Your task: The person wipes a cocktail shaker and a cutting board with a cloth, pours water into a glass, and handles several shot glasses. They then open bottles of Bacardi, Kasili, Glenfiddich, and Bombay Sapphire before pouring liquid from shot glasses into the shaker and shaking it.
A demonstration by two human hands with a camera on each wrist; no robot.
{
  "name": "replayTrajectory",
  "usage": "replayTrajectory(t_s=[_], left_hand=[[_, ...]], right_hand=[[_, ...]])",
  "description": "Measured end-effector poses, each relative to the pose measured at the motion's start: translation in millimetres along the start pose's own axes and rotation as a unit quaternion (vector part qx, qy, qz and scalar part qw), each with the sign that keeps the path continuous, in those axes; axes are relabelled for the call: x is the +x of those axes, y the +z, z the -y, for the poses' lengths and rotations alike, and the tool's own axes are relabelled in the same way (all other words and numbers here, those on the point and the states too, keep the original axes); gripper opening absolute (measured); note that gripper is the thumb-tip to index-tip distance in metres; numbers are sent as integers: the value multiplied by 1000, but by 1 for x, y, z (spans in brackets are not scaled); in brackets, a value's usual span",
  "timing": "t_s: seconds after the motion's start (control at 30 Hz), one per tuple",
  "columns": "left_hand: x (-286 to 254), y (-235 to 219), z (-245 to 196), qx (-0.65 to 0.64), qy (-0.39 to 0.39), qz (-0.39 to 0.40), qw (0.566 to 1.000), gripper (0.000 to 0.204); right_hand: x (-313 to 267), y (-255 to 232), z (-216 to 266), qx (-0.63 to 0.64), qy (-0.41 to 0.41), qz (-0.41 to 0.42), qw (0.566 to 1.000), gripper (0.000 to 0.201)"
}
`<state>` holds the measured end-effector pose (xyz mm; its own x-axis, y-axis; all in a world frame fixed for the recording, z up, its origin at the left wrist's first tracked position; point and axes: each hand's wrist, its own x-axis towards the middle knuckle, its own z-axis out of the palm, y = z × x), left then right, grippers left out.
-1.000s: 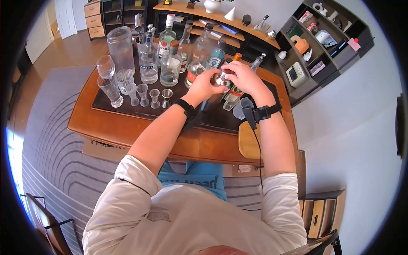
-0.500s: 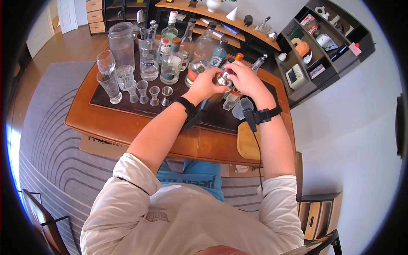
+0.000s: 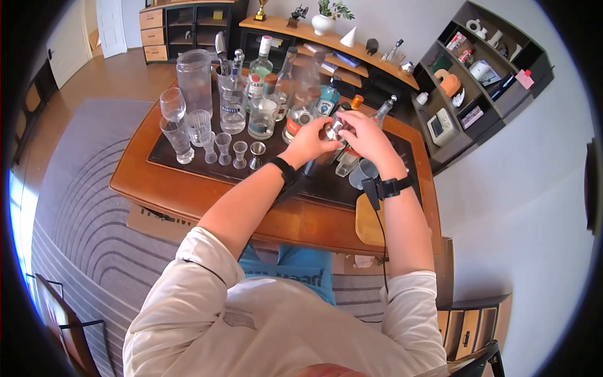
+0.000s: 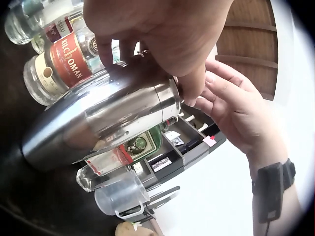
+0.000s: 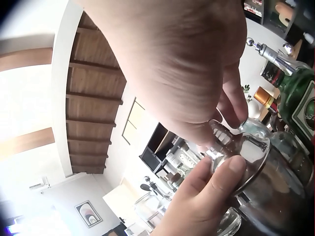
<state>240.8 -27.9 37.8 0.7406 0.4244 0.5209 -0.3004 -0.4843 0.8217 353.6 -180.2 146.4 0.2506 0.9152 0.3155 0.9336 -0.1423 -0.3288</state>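
Note:
A shiny metal cocktail shaker (image 4: 106,115) stands on the dark desk inlay. My left hand (image 3: 308,143) grips it round its top, the thumb lying on the shoulder in the right wrist view. With its fingertips my right hand (image 3: 369,141) pinches the small cap (image 5: 221,135) at the very top. In the left wrist view the palm hides part of the shaker's upper end. Close beside the shaker stand a Kilchoman bottle (image 4: 69,61), a green-labelled bottle (image 4: 140,147) and a clear plastic measuring cup (image 4: 120,194).
Left on the desk are a jigger (image 3: 257,154), several small glasses (image 3: 223,147), a tall tumbler (image 3: 178,141), a wine glass (image 3: 173,103) and a large clear jar (image 3: 195,81). Bottles (image 3: 233,103) line the back. A wooden board (image 3: 369,220) lies at the right front edge.
The head view has shifted slightly, so the desk sits a little lower and further right in it. Both hands stay on the shaker's top, with little visible change in their hold.

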Motion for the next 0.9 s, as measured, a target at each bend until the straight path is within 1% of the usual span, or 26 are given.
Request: replayTrajectory(t_s=[0.03,0.07,0.1,0.17,0.2,0.23,0.27,0.3,0.33,0.37,0.47,0.57,0.6,0.67,0.7,0.77,0.8,0.9], left_hand=[[0,-4,-5,4,4,0,1000,78],[1,-7,-9,9,-20,30,999,80],[1,-9,-11,12,-45,59,997,81],[1,-7,-10,12,-49,64,997,81],[1,-4,-8,0,-19,37,999,79],[2,-2,-6,-11,10,11,1000,77],[1,-1,-4,-10,12,11,1000,77],[1,-3,-9,1,-23,37,999,79],[1,-4,-14,12,-59,64,996,80],[1,-5,-17,14,-58,65,996,80],[2,-4,-15,19,-56,64,996,78],[1,-5,-18,15,-64,64,996,76],[1,-5,-18,20,-64,66,996,76],[2,-5,-17,24,-65,68,995,76],[2,-5,-16,21,-65,66,995,76],[1,-4,-14,18,-67,65,996,76],[0,-5,-16,20,-69,62,996,76],[0,-6,-18,22,-73,61,995,75]], right_hand=[[-3,-3,7,5,13,5,1000,50],[-6,-5,13,33,20,-13,999,44],[-6,-4,9,34,19,-16,999,44],[-8,2,-2,-44,-58,-66,995,39],[-7,0,2,-44,-59,-67,995,39],[-6,0,7,-12,-36,-73,997,38],[-5,-1,11,20,-13,-81,996,36],[-2,0,10,20,-15,-83,996,36],[0,1,8,31,13,-67,997,36],[1,3,7,43,42,-51,997,35],[2,-7,23,52,53,-41,996,34],[4,-5,18,62,69,-31,995,36],[4,-4,15,62,69,-31,995,36],[6,-1,7,63,19,-33,997,42],[8,-3,6,62,20,-33,997,42],[11,-6,4,51,17,-66,996,47],[11,-12,11,64,42,-59,995,47],[14,-9,5,70,44,-38,996,45]])
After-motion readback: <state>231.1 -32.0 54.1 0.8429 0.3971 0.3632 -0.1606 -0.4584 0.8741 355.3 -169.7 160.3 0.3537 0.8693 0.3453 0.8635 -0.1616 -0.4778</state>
